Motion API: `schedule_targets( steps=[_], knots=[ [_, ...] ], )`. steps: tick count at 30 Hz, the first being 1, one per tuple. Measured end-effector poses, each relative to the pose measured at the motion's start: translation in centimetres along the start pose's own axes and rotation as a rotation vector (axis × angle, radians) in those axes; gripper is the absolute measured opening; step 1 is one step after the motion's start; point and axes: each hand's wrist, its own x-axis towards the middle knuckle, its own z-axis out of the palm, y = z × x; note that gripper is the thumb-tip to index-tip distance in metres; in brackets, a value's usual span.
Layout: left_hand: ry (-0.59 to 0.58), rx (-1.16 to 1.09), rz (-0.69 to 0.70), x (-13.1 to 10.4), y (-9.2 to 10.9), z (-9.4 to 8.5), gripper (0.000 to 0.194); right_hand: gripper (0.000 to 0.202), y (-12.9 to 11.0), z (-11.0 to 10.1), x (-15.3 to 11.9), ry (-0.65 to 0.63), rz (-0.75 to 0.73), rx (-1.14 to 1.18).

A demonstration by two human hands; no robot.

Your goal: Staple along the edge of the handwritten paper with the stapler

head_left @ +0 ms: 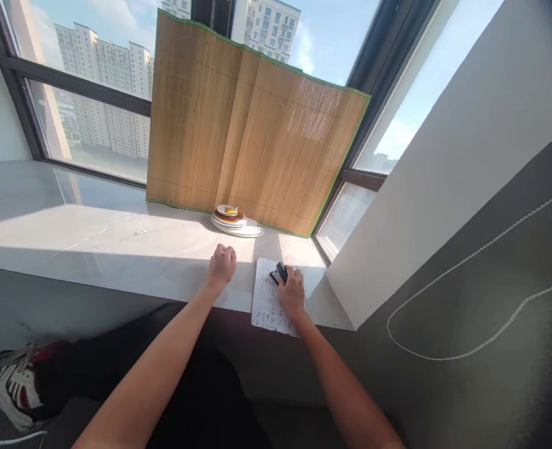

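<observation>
My right hand [293,292] is wrapped round a black stapler [280,272], which lies over the upper part of a sheet of handwritten paper [267,302]. The paper's lower end reaches past the front edge of the windowsill [177,274]. To the left of the sheet, my left hand [222,264] is closed with its fingers curled in. Whether anything is inside that hand is hidden. Beyond it sits a stack of small plates [229,216], with a flat white piece [252,231] sticking out from under it on the right.
A bamboo mat [247,125] with green edging leans against the window at the back. On the right stands a white wall [425,162], with a looped white cord [444,358] hanging beside it. A sneaker [14,386] shows at lower left.
</observation>
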Motion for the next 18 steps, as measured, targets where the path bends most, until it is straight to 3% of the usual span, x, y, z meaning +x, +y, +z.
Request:
schedule_targets(
  steps=[3,6,10,15,18],
  knots=[
    [-0.003,-0.073,-0.011,0.0,-0.3,0.0,0.028,0.040,1.6,-0.8,1.8,0.001,0.003,0.002],
    [0.005,-0.129,-0.016,-0.1,-0.6,-0.1,0.031,0.051,2.8,-0.9,5.5,0.002,0.014,-0.003],
    [0.042,-0.191,-0.023,-0.1,-0.9,-0.2,0.033,0.045,4.0,0.2,9.9,-0.188,-0.076,-0.027],
    [0.064,-0.248,-0.028,-0.1,-0.8,-0.1,0.033,0.046,4.4,2.6,10.8,-0.460,-0.154,-0.087],
    [0.102,-0.298,-0.016,0.0,-0.4,-0.2,0.033,0.056,3.3,4.1,10.5,-0.550,-0.181,-0.136]
  ],
)
